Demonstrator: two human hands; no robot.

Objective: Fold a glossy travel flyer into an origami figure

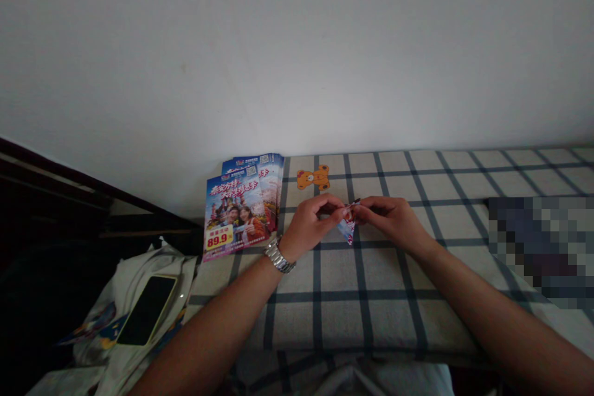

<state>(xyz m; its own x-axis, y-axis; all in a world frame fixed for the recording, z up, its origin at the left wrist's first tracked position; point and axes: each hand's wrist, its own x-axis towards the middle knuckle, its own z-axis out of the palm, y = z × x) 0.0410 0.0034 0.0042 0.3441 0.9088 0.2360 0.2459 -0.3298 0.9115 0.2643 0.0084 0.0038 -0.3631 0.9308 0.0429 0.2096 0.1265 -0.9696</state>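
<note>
A small folded piece of printed paper (348, 227) hangs in a point between both hands, just above a table covered by a checked cloth (371, 297). My left hand (309, 223), with a metal watch on the wrist, pinches its left upper edge. My right hand (392, 218) pinches the right upper edge, fingers pressed together. The two hands almost touch over the paper.
A stack of colourful flyers (241, 207) lies at the table's far left corner, next to a bear figure (314, 177) printed on the cloth. A phone (146, 309) rests on white fabric lower left. A blurred patch (541, 247) sits at right. A white wall stands behind.
</note>
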